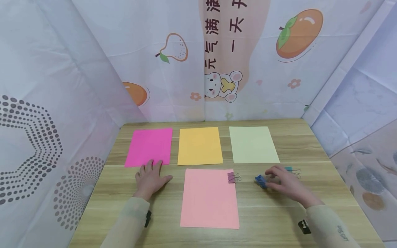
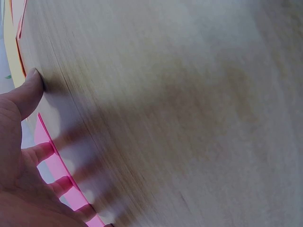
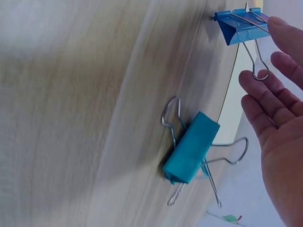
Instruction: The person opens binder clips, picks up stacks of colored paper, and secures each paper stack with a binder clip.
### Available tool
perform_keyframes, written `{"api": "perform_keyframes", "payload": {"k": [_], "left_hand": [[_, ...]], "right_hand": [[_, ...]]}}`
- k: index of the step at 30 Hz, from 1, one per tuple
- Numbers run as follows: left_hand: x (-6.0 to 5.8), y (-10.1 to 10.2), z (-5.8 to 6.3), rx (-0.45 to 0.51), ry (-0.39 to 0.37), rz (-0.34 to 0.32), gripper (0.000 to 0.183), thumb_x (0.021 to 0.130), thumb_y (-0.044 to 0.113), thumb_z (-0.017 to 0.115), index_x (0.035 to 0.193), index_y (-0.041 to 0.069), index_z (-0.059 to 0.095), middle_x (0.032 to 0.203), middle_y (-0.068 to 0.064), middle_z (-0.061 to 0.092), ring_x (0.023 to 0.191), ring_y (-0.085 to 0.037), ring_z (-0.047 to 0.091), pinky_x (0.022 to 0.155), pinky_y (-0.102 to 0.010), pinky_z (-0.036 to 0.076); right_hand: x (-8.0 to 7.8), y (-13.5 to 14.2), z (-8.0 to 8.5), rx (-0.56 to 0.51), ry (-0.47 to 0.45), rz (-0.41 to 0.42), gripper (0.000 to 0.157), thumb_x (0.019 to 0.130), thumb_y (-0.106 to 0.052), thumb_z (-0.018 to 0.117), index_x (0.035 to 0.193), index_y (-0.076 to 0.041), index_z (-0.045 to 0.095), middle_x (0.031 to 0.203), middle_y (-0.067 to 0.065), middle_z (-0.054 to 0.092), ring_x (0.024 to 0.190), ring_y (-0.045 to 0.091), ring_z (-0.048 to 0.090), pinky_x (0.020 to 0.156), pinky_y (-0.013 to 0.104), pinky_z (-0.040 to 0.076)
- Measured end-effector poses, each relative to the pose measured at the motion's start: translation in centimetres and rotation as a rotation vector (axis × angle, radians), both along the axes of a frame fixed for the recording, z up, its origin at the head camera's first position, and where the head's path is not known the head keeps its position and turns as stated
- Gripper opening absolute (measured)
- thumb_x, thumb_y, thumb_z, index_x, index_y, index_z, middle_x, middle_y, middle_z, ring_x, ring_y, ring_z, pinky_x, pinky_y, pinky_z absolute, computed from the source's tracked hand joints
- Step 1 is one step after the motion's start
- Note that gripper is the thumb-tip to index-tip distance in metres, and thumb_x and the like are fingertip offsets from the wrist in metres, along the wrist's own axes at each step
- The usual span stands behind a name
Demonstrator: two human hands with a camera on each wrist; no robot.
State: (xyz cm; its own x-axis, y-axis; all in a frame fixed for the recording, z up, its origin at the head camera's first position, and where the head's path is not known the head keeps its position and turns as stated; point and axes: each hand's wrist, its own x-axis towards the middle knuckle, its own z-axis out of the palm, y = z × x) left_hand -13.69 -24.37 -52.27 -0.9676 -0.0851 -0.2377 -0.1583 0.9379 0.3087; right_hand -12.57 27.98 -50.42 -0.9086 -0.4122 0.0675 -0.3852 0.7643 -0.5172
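Observation:
My right hand (image 1: 286,182) pinches a blue binder clip (image 3: 242,27) by its wire handles, thumb on one side and fingertips on the other. In the head view that blue clip appears just left of the fingers, low over the table. A teal binder clip (image 3: 191,147) lies close by, partly hidden behind the hand in the head view; several wire loops stick out around it. My left hand (image 1: 150,179) rests with spread fingers at the near edge of the magenta paper (image 1: 152,144). Its fingertips touch that paper; the thumb points right over bare wood.
A pink paper stack (image 1: 209,199) lies at centre front, with a purple binder clip (image 1: 231,177) on its upper right edge. Behind it are orange-yellow paper (image 1: 200,146) and pale green paper (image 1: 254,144). Printed curtains (image 1: 173,79) surround the wooden table (image 1: 161,217).

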Motion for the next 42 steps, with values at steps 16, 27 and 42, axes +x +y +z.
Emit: {"api": "perform_keyframes", "payload": {"k": [16,27,42], "left_hand": [[-0.1,-0.1,-0.2,-0.007,-0.012,-0.004,0.092,0.089,0.064,0.066,0.160,0.018,0.033,0.164,-0.024,0.019,0.145,-0.059,0.015,0.108,-0.080,0.017],[-0.2,-0.3,-0.9,-0.012,-0.003,-0.007,0.090,0.089,0.064,0.065,0.160,0.018,0.032,0.164,-0.024,0.018,0.145,-0.059,0.015,0.107,-0.081,0.016],[-0.3,-0.5,-1.2,-0.011,-0.011,-0.004,0.092,0.089,0.066,0.064,0.161,0.019,0.031,0.165,-0.023,0.017,0.146,-0.058,0.013,0.107,-0.081,0.014]], "right_hand": [[0.5,-1.5,-1.0,-0.058,-0.029,-0.041,0.048,0.085,-0.015,0.083,0.127,-0.003,0.063,0.119,0.008,0.058,0.106,0.026,0.062,0.087,0.049,0.056],[1.0,-1.9,-2.4,-0.047,-0.007,-0.045,0.056,0.085,-0.016,0.084,0.134,-0.001,0.061,0.120,0.008,0.055,0.107,0.024,0.062,0.087,0.047,0.056],[1.1,-2.6,-3.2,0.000,-0.008,-0.043,0.047,0.082,-0.021,0.087,0.121,-0.007,0.064,0.114,0.003,0.054,0.103,0.020,0.062,0.086,0.042,0.056]]}}
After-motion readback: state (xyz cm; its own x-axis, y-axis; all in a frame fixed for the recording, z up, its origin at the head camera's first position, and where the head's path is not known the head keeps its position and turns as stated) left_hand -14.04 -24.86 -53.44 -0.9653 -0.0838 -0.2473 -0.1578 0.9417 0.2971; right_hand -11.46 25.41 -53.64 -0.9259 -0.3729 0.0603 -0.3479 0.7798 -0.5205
